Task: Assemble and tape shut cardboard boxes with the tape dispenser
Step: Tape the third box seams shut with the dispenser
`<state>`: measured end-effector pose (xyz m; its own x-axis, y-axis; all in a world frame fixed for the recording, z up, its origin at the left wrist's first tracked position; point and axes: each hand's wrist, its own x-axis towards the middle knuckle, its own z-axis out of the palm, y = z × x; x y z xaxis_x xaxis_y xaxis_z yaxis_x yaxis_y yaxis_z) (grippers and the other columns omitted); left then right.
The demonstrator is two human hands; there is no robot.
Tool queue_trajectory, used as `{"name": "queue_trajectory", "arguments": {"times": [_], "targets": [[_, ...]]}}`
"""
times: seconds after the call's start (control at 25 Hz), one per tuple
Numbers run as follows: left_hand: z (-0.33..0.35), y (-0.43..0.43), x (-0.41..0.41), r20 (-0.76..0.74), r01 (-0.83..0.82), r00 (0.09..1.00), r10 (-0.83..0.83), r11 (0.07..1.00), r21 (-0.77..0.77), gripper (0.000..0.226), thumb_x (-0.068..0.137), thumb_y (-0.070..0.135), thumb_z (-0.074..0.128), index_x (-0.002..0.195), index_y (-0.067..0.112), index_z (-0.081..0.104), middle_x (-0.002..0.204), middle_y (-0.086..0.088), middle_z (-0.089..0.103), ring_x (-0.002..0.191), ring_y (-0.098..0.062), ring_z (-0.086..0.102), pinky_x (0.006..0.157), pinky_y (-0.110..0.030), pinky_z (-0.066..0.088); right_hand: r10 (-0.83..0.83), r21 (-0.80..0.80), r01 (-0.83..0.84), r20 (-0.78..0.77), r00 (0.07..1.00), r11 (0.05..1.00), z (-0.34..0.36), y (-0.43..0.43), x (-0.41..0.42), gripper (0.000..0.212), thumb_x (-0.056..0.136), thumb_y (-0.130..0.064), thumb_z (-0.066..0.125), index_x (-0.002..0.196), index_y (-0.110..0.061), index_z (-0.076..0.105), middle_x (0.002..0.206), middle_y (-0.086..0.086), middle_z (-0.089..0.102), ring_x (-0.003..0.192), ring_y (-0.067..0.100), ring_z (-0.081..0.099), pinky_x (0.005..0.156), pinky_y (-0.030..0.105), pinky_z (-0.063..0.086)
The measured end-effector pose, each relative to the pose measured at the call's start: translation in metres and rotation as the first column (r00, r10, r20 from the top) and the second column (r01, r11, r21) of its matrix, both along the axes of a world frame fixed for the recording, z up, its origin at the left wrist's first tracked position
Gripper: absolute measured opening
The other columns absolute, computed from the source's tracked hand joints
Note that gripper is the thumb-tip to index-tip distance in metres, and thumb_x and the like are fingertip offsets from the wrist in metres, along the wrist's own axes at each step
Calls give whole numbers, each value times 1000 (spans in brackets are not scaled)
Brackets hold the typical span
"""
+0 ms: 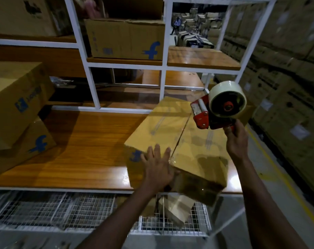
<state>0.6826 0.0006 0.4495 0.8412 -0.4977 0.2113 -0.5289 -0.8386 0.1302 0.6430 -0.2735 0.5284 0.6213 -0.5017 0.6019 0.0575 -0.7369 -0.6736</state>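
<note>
Blue stylised "f" logo printed on shelf box (124, 39), on lower left box (34, 141), and partly visible on worktop box (177, 139). Upper left box (14, 97) carries a blue square mark with wording, illegible.

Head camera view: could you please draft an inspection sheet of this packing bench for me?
Surface: glossy wooden bench top.
Job's things: cardboard box, flaps closed, overhanging the front edge; red tape dispenser held above it.
Clutter: two stacked printed boxes at left; wire mesh basket below.
Grippers: left hand flat on the box; right hand grips the dispenser handle.
Cables: nothing seen.
Surroundings: white rack holding a shelf box; stacked cartons at right.
</note>
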Motion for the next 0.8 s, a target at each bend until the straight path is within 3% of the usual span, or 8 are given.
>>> {"name": "queue_trajectory", "arguments": {"times": [0.12,0.24,0.36,0.48,0.56,0.64,0.72,0.8], "targets": [[9,1,-3,174,136,975,-138,990,25,64,80,63,49,137,34,46,129,-8,51,110,-29,45,87,-43,33,-60,69,66,-73,995,995,7,-3,0,52,85,-56,40,120,-23,60,109,12,63,104,40,55,82,57,45],[8,16,10,75,138,987,-144,988,74,68,91,62,44,150,38,21,156,-12,24,141,-40,23,110,-55,23,-18,106,25,-64,998,994,8,4,-6,56,84,-58,43,124,-24,60,116,6,64,110,35,55,88,59,45],[7,-1,4,-46,103,994,-100,992,75,71,90,68,21,153,34,18,160,-14,18,145,-45,14,113,-63,15,50,117,-46,-36,998,992,8,15,-8,55,84,-57,46,121,-21,63,104,2,66,101,30,60,80,54,50],[25,-18,9,-211,106,965,-155,969,-225,72,88,68,22,154,38,11,158,-3,29,148,-33,15,115,-58,9,33,159,-22,-66,997,987,8,18,-9,54,81,-53,48,122,-23,64,110,5,67,106,31,59,86,55,48],[50,-17,12,-492,-167,805,-331,670,-723,65,92,56,35,151,40,14,145,2,50,142,-24,32,110,-45,20,30,163,-17,-81,996,986,7,15,-10,51,79,-50,48,122,-26,64,113,4,67,108,32,57,89,58,46],[70,-14,12,-474,-428,720,-507,213,-878,63,94,48,34,153,31,17,128,0,63,135,-20,40,102,-37,24,29,181,-14,-83,996,983,7,14,-11,49,80,-48,49,123,-28,63,113,5,67,109,33,56,90,58,46],[83,-13,15,-394,-419,742,-542,84,-904,70,90,51,27,154,25,17,117,0,70,137,-20,40,106,-43,17,34,211,-17,-77,996,977,10,19,-10,46,82,-43,50,121,-26,64,109,6,66,106,33,57,87,54,48],[97,-18,15,-372,-400,738,-563,79,-913,74,85,54,24,154,27,18,117,-2,70,137,-20,40,106,-46,13,38,220,-20,-76,996,975,11,20,-9,45,82,-43,50,121,-25,65,107,6,67,104,33,59,85,53,49]]}}
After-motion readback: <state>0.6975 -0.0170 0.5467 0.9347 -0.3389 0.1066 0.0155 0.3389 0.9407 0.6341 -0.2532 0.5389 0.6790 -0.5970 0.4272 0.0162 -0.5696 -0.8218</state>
